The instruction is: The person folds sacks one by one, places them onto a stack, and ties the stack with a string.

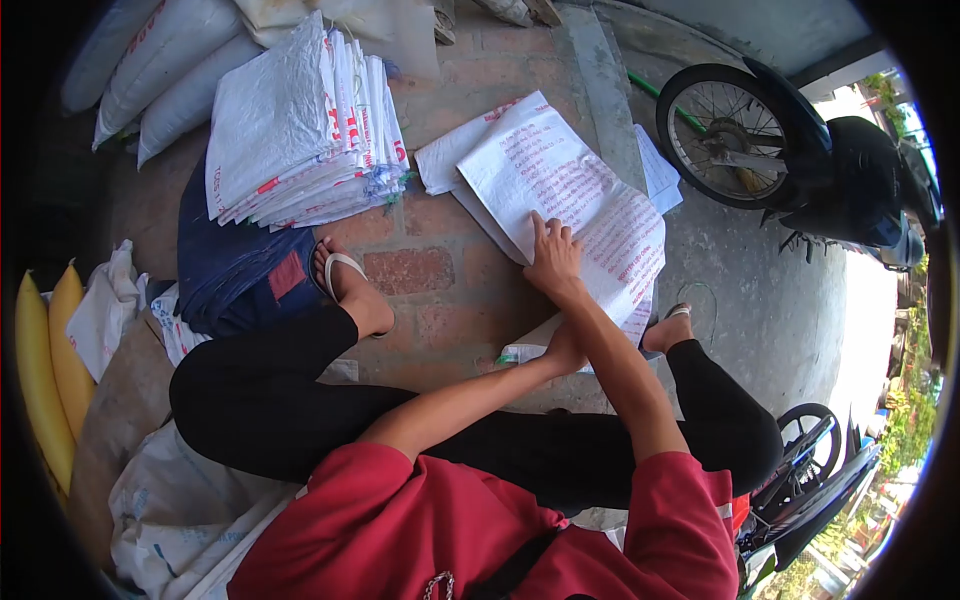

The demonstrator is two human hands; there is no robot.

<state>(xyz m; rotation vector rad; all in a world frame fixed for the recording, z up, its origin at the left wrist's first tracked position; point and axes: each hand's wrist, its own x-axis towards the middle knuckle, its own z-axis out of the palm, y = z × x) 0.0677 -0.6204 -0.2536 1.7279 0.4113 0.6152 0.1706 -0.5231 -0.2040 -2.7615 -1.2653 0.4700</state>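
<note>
A white woven plastic sack (560, 175) with lines of red print lies flat in front of me, over other folded sacks. On its printed face rests my right hand (555, 258), fingers spread and pressed down, gripping nothing. My left hand (568, 347) reaches across beneath my right forearm, close to the sack's near edge; its fingers are hidden, so any hold cannot be seen. To the left, a tall stack of folded white sacks (285, 130) with red lettering stands on a dark blue bundle (235, 265).
Filled white sacks (165, 75) lean at the upper left. Yellow filled bags (42, 370) and crumpled sacks (185, 500) lie at the left. A motorbike (800, 160) stands at the upper right, another (810, 470) at the lower right. My sandalled feet rest on the brick floor (410, 270) and concrete.
</note>
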